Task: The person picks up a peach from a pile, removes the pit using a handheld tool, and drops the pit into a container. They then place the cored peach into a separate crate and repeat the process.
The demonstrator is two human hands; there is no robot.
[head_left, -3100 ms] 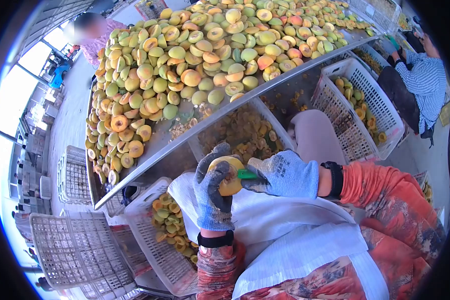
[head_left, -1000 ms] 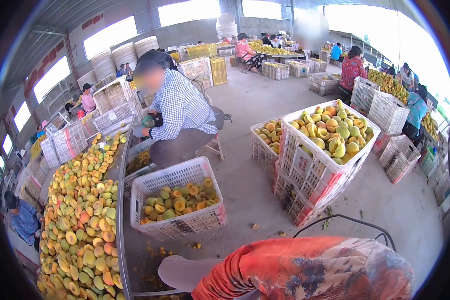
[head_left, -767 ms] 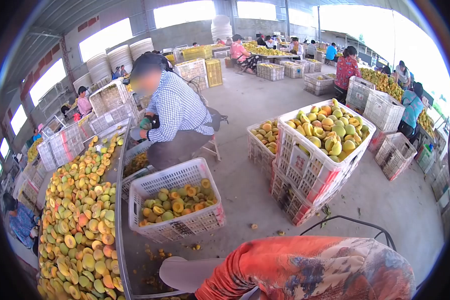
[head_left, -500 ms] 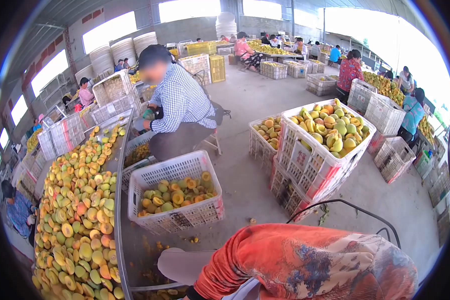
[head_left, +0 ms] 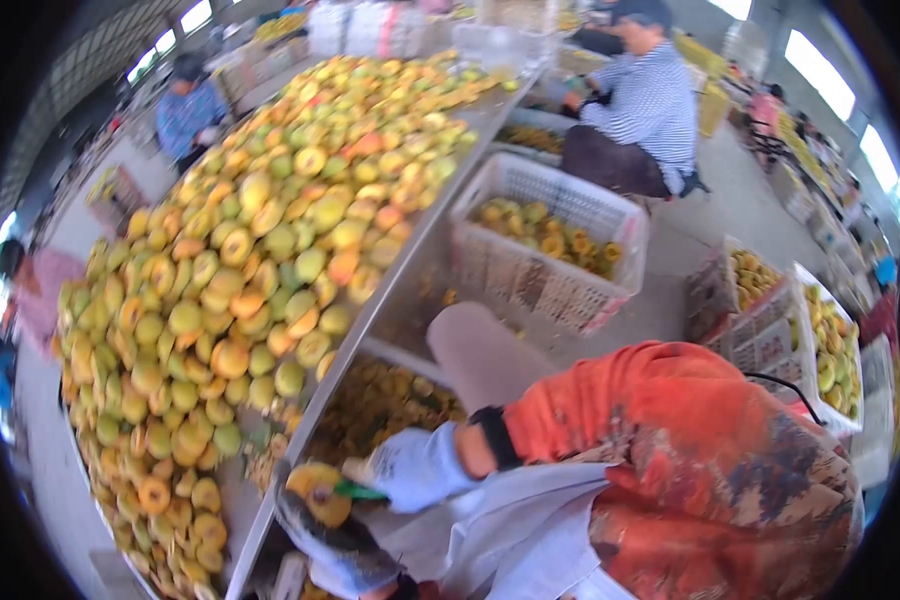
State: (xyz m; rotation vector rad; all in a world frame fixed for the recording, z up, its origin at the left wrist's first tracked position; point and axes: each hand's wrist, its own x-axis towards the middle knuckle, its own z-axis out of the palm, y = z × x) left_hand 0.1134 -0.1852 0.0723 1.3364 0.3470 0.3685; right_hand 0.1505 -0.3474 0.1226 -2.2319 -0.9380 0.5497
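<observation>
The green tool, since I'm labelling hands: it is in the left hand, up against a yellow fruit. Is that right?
Not quite: the head view shows the green tool in the right hand; it is up against a yellow fruit.

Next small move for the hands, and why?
Probably the right hand should ease the green tool toward the fruit's middle: the left hand steadies the fruit, the tool sits at its side, and its middle looks dark, though blur hides the detail.

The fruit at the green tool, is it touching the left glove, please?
Touching; the head view shows the left glove with its fingers cupped against the fruit.
</observation>
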